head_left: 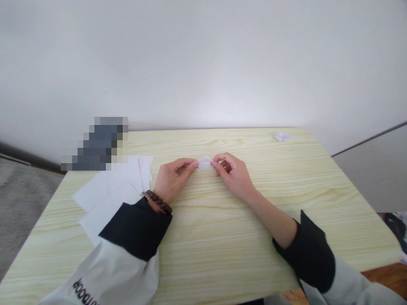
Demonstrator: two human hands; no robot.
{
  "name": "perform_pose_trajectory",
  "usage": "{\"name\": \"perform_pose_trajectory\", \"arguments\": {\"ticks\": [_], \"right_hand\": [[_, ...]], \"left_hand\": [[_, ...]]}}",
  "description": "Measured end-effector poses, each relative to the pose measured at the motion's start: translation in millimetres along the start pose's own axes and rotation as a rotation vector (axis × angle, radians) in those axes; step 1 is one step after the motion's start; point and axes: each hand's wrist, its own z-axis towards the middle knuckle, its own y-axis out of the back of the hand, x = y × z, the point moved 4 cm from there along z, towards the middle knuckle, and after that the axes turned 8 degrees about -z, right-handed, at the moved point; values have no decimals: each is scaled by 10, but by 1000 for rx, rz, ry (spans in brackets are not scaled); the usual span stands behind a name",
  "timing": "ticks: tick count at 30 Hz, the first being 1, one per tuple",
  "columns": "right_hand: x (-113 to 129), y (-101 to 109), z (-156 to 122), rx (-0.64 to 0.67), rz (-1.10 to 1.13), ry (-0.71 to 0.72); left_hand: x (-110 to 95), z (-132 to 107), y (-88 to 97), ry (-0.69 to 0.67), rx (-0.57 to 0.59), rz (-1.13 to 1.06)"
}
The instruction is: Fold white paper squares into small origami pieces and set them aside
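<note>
Looking down from my head camera, I have a small folded piece of white paper (pixel 204 162) pinched between both my hands, just above the middle of the pale wood-grain tabletop (pixel 222 228). My left hand (pixel 173 180) grips its left end between thumb and forefinger, the other fingers curled under, and my right hand (pixel 233 173) grips its right end the same way, so the paper bridges the small gap between my fingertips. A dark beaded bracelet (pixel 159 202) sits on my left wrist, at the edge of my black cuff. To the left of my left hand, several flat white sheets (pixel 108 192) lie overlapping on the tabletop, partly under my sleeve. Far off at the right back corner rests another small folded white scrap (pixel 281 136), well apart from my hands.
</note>
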Motion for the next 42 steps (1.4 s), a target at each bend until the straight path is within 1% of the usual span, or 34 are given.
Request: {"name": "perform_pose_trajectory", "arguments": {"ticks": [3, 6, 10, 13, 16, 20, 24, 31, 37, 42], "right_hand": [[14, 5, -5, -15, -31, 42], [26, 11, -13, -36, -79, 102], [49, 12, -22, -26, -231, 239], [56, 9, -28, 10, -334, 317], [58, -6, -33, 77, -391, 335], [74, -18, -42, 139, -426, 350], [76, -26, -42, 181, -452, 386], [30, -37, -22, 184, -396, 338], [41, -42, -18, 186, -340, 263], [53, -51, -20, 176, -348, 217]], "left_hand": [[-4, -4, -12, -42, -6, 0], [-22, -5, -20, -105, 6, 63], [-57, -1, -8, -267, 20, 132], [-35, -3, -3, -363, 32, 216], [16, -10, -21, -436, 71, 303], [54, -12, -47, -492, 123, 403], [25, -18, -53, -548, 165, 447], [15, -17, -61, -553, 194, 424], [16, 15, -70, -425, 213, 419], [20, 18, -94, -380, 211, 444]]}}
